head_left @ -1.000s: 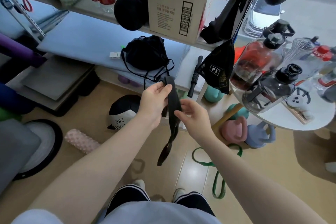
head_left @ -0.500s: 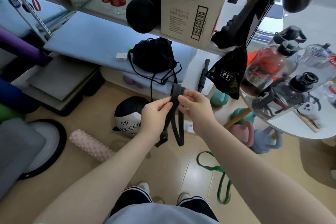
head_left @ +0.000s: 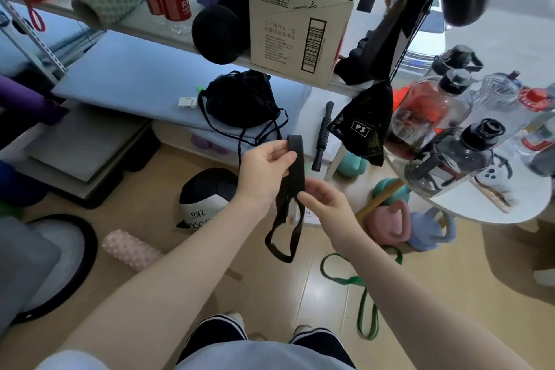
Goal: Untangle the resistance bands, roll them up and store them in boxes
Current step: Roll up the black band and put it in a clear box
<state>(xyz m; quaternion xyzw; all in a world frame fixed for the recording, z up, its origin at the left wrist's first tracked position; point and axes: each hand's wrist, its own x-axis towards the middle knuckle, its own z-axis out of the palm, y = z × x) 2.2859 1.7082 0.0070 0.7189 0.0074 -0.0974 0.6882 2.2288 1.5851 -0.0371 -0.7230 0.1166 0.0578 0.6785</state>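
From the head camera, the person is standing over the floor and holding a flat black rubber resistance band [head_left: 295,177] up in front of the shelving. The left hand [head_left: 264,173] is pinching the band's folded top end between thumb and curled fingers [head_left: 286,156], while the right hand [head_left: 326,204] is pinching the band lower down, its fingers curled round the strap. Below the hands the band is dangling in a twisted loop, clear of the floor.

To do this step well, the left hand should be keeping the top end anchored while the right is sliding downward, flattening the twist so both runs lie side by side before rolling begins from the top. Rolling over a twist would likely be giving a lumpy coil.

A green rubber loop band [head_left: 360,294] is lying on the wooden floor near the person's feet, not yet gathered. The open brown cardboard box [head_left: 297,36] is sitting on the upper shelf, apparently the storage place.
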